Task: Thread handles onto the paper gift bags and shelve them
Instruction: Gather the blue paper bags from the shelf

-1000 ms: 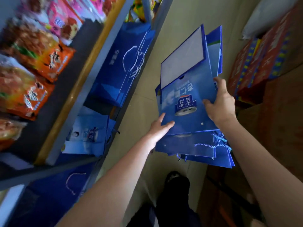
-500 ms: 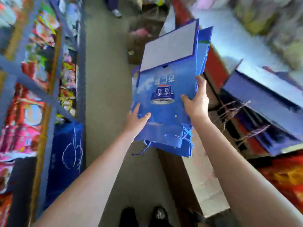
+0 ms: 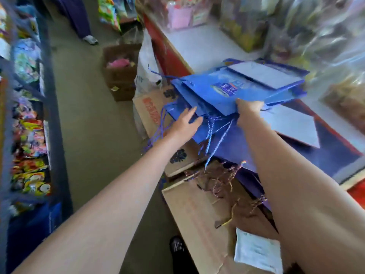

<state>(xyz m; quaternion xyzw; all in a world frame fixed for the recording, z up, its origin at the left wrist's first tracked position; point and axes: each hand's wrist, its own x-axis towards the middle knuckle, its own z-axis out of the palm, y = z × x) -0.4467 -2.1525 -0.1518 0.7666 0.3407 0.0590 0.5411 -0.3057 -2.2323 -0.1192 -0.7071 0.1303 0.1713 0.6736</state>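
A stack of flat blue paper gift bags (image 3: 233, 89) lies nearly level above the counter's near edge. My right hand (image 3: 249, 108) grips the stack's near edge, thumb on top. My left hand (image 3: 185, 123) is under the stack's left corner with fingers straight, touching it from below. Blue rope handles (image 3: 212, 133) dangle from the bags. More flat blue bags (image 3: 296, 135) lie on the counter underneath. Loose handle cords (image 3: 221, 178) lie tangled on a cardboard box.
A counter with a red edge (image 3: 169, 54) runs along the right, with wrapped goods (image 3: 296, 26) at the back. Cardboard boxes (image 3: 199, 210) stand below it. A snack shelf (image 3: 29, 135) lines the left. Another person's leg (image 3: 79, 18) is up the aisle.
I have turned from the left shelf to the counter. The bag stack has swung from upright to nearly flat and moved right over the counter. Both hands stayed on it.
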